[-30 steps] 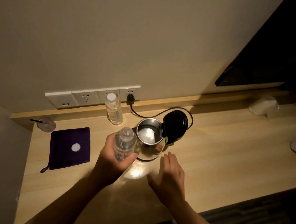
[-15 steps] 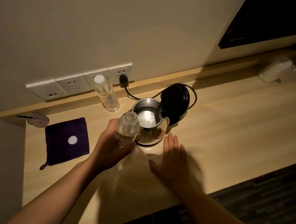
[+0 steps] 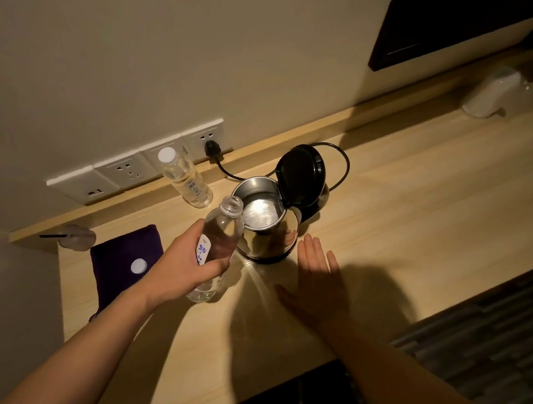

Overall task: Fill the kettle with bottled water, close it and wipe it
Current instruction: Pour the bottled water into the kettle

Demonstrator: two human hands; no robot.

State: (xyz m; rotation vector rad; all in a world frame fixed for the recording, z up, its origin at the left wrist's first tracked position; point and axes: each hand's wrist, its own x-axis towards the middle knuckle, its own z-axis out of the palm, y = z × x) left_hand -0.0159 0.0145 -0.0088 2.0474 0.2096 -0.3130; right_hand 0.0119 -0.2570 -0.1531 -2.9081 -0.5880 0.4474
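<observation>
A steel kettle [image 3: 267,231] stands on the wooden desk [image 3: 404,223] with its black lid [image 3: 299,174] swung up and open; water shows inside. My left hand [image 3: 186,265] grips an uncapped clear water bottle [image 3: 220,239], held just left of the kettle and tilted with its mouth toward the kettle's rim. My right hand [image 3: 314,279] lies flat on the desk in front of the kettle, fingers spread, holding nothing. A purple cloth [image 3: 121,252] lies to the left with a white bottle cap [image 3: 138,266] on it.
A second capped bottle [image 3: 183,178] stands by the wall sockets [image 3: 130,171]. The kettle's cord [image 3: 342,157] runs to a plug [image 3: 211,147]. A clear cup [image 3: 79,236] sits at the far left, a white object [image 3: 490,92] at the far right.
The view has shifted down and left. My left hand has tilted the bottle's mouth closer to the kettle's rim. My right hand stays flat on the desk.
</observation>
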